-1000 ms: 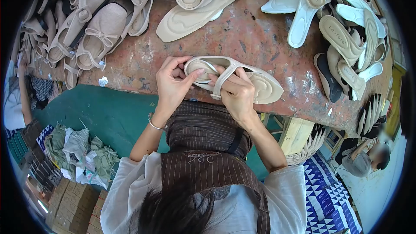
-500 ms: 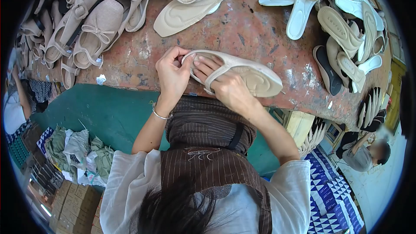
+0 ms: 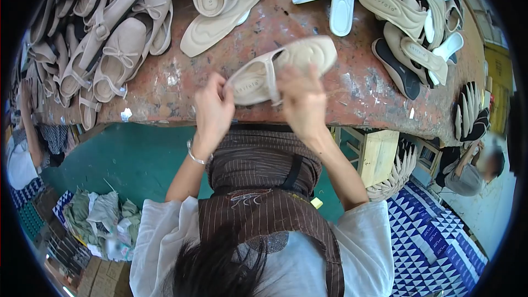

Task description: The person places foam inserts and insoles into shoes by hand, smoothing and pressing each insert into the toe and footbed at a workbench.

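Observation:
A beige strapped shoe (image 3: 250, 83) is held over the near edge of the worktable, tilted with its toe up and to the right. Lettering shows on its insole near the heel. My left hand (image 3: 214, 111) pinches the heel end between thumb and fingers. Over the front part of the shoe, just right of the strap, my right hand (image 3: 303, 104) is smeared by motion. Whether its fingers touch the shoe I cannot make out. Behind the shoe lies a loose beige insole (image 3: 212, 32) on the table.
Beige shoes with bows (image 3: 124, 49) crowd the table's left side. White insoles (image 3: 342, 14) lie at the back, and more shoes and insoles (image 3: 404, 63) are piled on the right. The worn red worktable (image 3: 176, 93) ends just before my apron. Other people are at both sides.
The shoe has swung so its toe points up and right. My right hand has come out from under the strap. My left hand stays at the heel. The view has shifted slightly.

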`<action>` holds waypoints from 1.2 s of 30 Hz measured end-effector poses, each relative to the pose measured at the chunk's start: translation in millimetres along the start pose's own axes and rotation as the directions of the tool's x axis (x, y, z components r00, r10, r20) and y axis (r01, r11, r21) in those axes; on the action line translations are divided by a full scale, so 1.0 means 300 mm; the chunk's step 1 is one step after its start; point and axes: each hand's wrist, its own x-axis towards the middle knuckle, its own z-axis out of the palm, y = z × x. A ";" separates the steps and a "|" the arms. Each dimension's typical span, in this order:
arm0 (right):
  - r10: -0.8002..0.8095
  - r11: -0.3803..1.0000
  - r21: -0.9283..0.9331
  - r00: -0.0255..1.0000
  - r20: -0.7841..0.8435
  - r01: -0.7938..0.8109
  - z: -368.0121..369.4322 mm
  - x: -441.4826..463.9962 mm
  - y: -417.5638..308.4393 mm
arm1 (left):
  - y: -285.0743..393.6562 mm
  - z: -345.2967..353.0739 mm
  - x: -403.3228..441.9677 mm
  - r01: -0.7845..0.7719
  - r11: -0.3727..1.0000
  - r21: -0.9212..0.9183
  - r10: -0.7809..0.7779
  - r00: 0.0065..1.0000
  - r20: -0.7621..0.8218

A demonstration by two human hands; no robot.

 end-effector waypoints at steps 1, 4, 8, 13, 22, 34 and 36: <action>0.068 0.992 -0.095 0.987 -0.143 -0.082 -0.020 0.016 0.014 | 0.001 0.022 -0.042 -0.100 0.989 0.107 0.098 0.995 0.021; 0.302 0.951 0.051 0.882 -0.362 -0.304 -0.016 0.084 0.067 | 0.080 0.087 -0.168 -0.135 0.948 0.288 0.119 0.990 0.072; 0.526 0.710 0.586 0.847 -0.072 -0.391 -0.069 0.160 0.074 | 0.127 0.130 -0.194 -0.640 0.687 0.344 0.643 0.756 0.120; 0.394 0.776 0.553 0.918 -0.050 -0.303 -0.141 0.078 -0.028 | 0.088 0.246 -0.139 -0.721 0.641 0.264 0.612 0.687 0.391; 0.244 0.965 0.092 0.969 0.048 -0.247 -0.034 -0.114 -0.121 | 0.054 0.253 -0.146 -0.701 0.691 0.178 0.598 0.692 0.405; 0.059 0.998 -0.028 0.996 -0.060 -0.061 0.046 -0.032 -0.047 | 0.073 0.273 -0.159 -0.685 0.600 0.413 0.513 0.726 0.458; 0.051 0.995 -0.075 0.994 -0.094 -0.058 0.083 -0.027 -0.040 | 0.066 0.266 -0.159 -0.718 0.578 0.388 0.539 0.693 0.479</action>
